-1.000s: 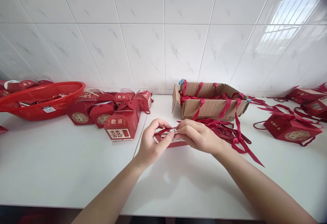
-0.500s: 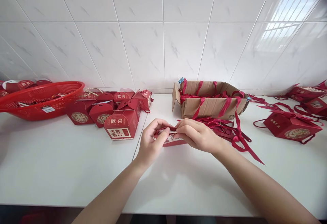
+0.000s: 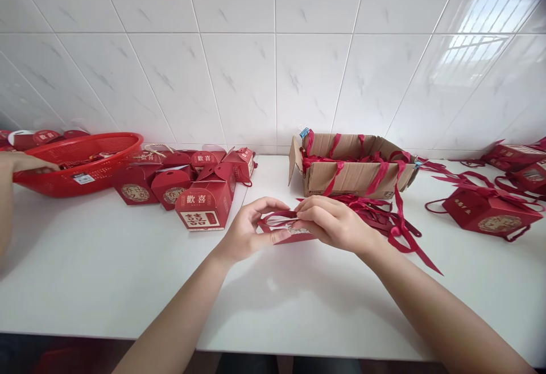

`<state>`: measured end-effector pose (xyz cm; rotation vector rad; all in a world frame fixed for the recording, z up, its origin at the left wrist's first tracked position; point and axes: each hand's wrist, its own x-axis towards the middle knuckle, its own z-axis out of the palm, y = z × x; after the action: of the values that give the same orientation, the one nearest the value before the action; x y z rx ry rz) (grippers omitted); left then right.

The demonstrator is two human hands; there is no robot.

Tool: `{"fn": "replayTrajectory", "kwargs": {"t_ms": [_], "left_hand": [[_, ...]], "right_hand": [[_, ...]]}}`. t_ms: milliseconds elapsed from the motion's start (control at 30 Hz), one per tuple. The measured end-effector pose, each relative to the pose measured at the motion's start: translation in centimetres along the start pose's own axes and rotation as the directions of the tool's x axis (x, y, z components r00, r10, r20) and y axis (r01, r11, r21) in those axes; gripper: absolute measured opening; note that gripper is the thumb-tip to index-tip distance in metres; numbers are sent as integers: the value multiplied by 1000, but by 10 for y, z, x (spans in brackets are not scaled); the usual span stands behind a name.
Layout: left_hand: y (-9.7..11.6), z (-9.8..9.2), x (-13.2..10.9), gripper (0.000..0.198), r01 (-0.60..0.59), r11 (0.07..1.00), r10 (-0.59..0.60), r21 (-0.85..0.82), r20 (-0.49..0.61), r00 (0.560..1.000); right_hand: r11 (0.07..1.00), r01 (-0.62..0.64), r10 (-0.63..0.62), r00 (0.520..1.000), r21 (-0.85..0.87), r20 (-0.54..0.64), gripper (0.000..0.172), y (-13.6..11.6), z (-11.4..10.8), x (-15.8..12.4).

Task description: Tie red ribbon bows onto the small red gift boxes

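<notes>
A small red gift box (image 3: 294, 238) with a pale patterned panel lies on the white table, mostly covered by my hands. My left hand (image 3: 251, 229) curves round its left end, the thumb along the front and the fingers behind. A red band arcs between my hands over a whitish area at the top; whether it is ribbon or flap edge I cannot tell. My right hand (image 3: 330, 221) pinches the top of the box at the right, fingertips hidden. Just beyond it lies a heap of red ribbons (image 3: 375, 214).
Behind stands a cardboard box (image 3: 350, 179) with red ribbons hung over its sides. Several folded red boxes (image 3: 205, 206) stand at the left, beside a red plastic basket (image 3: 98, 157). Another person's hand (image 3: 34, 162) reaches into the basket. A ribboned red box (image 3: 490, 212) sits at the right.
My left thumb has lowered from the top of the box to its front, exposing the red band. Another person's hand has come into view at the basket.
</notes>
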<state>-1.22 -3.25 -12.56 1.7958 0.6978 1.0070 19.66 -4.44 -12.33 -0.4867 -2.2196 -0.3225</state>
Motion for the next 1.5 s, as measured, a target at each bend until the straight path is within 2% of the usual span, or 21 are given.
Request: {"fn": "replayTrajectory", "kwargs": {"t_ms": [133, 367, 500, 567, 633, 700, 767, 967, 1200, 1400, 1500], "left_hand": [[-1, 3, 2, 19, -20, 999, 20, -42, -10, 1000], [-4, 6, 1, 15, -62, 996, 61, -68, -10, 998], [-5, 6, 1, 17, -38, 996, 36, -77, -27, 999], [-4, 7, 1, 18, -22, 996, 18, -89, -44, 999], [-4, 8, 1, 19, -6, 995, 0, -100, -56, 998], [-5, 9, 1, 20, 3, 994, -10, -106, -64, 998], [-5, 9, 1, 20, 2, 994, -9, -108, -68, 998], [-8, 9, 2, 16, -29, 996, 25, -80, -49, 998], [-6, 8, 1, 18, -15, 996, 12, -88, -28, 1000], [-6, 9, 2, 17, -28, 998, 25, -59, -50, 998], [-7, 9, 2, 17, -27, 998, 24, -60, -54, 998]], "right_hand": [[1000, 12, -12, 1000, -15, 3, 5, -2, 0, 1], [999, 15, -16, 1000, -32, -20, 5, 0, 3, 1], [999, 4, -5, 1000, -33, -25, 6, 0, 3, 0], [998, -50, 49, 998, -27, -29, 6, 0, 4, -1], [987, -162, 162, 987, 2, -20, 10, -1, 3, -2], [954, -297, 297, 955, 42, 14, 19, -3, 2, -2], [927, -368, 364, 929, 76, 61, 24, -3, 1, -2], [916, -351, 331, 935, 195, 126, 17, -2, 2, -1], [898, -372, 348, 927, 234, 137, 15, -2, 4, 0], [913, -337, 321, 941, 230, 103, 12, 0, 8, -3], [894, -378, 357, 925, 239, 129, 13, 0, 8, -4]]}}
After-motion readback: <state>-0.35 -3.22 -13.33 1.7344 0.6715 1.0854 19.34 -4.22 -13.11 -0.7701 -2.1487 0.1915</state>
